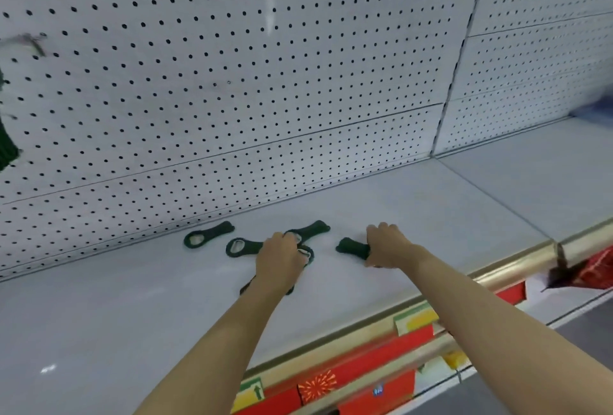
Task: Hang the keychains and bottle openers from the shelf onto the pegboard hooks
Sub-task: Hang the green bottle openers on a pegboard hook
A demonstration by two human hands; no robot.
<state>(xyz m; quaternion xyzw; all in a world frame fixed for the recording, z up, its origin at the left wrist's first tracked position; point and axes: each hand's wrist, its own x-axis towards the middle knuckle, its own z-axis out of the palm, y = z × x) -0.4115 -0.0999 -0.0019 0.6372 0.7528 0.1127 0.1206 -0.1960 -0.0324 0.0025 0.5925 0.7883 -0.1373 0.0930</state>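
Both hands are down on the white shelf (431, 215), among a scatter of dark green bottle openers. The right hand (386, 245) has its fingers curled over one opener (352, 247), gripping the ring end while the handle sticks out to the left, still lying on the shelf. The left hand (280, 257) sits knuckles-up over a small heap of openers (306, 253); its fingers are bent down onto them, but whether they actually pinch one cannot be told, since the hand hides its own fingertips. Another dark piece (247, 287) pokes out under the left wrist.

Three more openers lie free just beyond the left hand: one furthest left (208, 234), near the foot of the pegboard (232, 82), one (243, 247) touching the left hand's knuckles, and one (310, 229) angled up to the right. At the far left edge something dark green (6, 145) hangs against the pegboard (too blurred to name). Red and yellow price labels (381, 355) run along the shelf's gold front rail (517, 263)
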